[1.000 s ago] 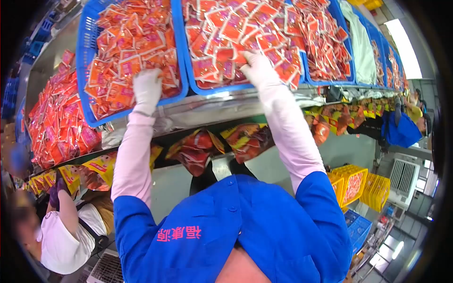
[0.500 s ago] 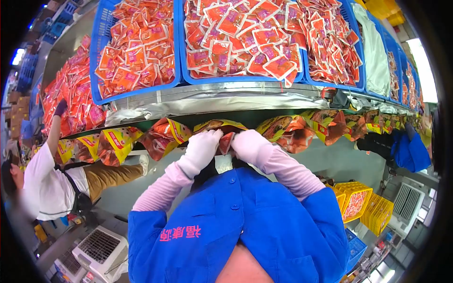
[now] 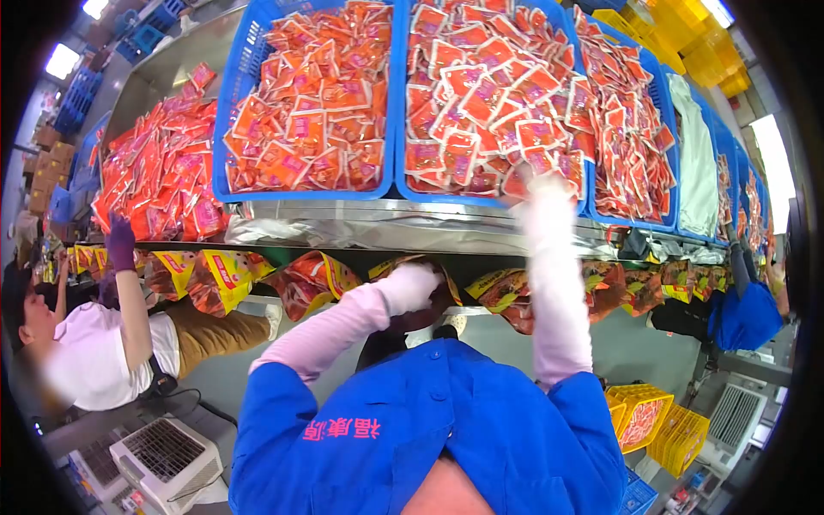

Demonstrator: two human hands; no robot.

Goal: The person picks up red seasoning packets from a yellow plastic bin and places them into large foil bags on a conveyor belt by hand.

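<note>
White gloves cover both of my hands. My left hand [image 3: 412, 288], fingers closed, is at the opening of a yellow and red bag [image 3: 442, 300] in the row below the metal ledge. My right hand [image 3: 548, 190] reaches up to the front edge of the middle blue basket [image 3: 489, 202], over its red sachets [image 3: 481, 94]; motion blurs its fingers. More bags hang on both sides, one [image 3: 311, 285] left of my left hand and one [image 3: 506, 296] to its right.
Another blue basket [image 3: 300, 196] of sachets stands at the left, beside a loose sachet heap [image 3: 163, 163]. A co-worker in a white shirt [image 3: 103, 352] reaches toward that heap. Another person in blue [image 3: 745, 318] is at the far right. Yellow crates [image 3: 678, 439] stand lower right.
My right hand has left the bag and moved up to the basket. My left hand stays at the bag, shifted slightly right in view. The co-worker's gloved hand has moved lower in view.
</note>
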